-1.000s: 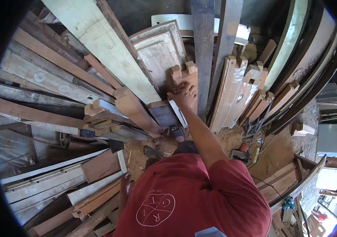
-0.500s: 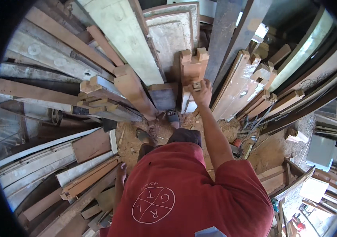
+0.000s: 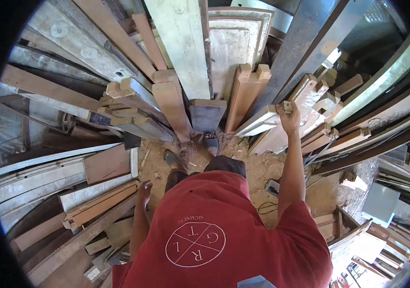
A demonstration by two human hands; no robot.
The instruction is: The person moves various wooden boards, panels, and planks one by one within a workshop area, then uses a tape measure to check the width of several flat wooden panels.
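My right hand (image 3: pixel 289 120) is closed around the top end of a white-faced wooden board (image 3: pixel 261 118), which leans beside the standing planks. The lower part of that board slants down toward the ground. To its left stands a brown wooden plank (image 3: pixel 248 96) with two square tenons at the top, not touched by my hand. My left hand (image 3: pixel 144 192) hangs low at my side, its thumb apart from loosely bent fingers and nothing seen in it. It is nearest to some stacked brown timbers (image 3: pixel 104 202).
Tall boards stand ahead, among them a pale green plank (image 3: pixel 178 48) and a dark grey beam (image 3: pixel 301 48). A dark short board (image 3: pixel 207 115) stands near my feet. Paint-worn panels (image 3: pixel 46 192) lie left. A wooden frame (image 3: pixel 342 225) and a cable (image 3: pixel 266 207) are at right.
My right hand has moved to the right with the white-faced board, away from in front of the tenoned plank, which now shows in full. My left arm still hangs down.
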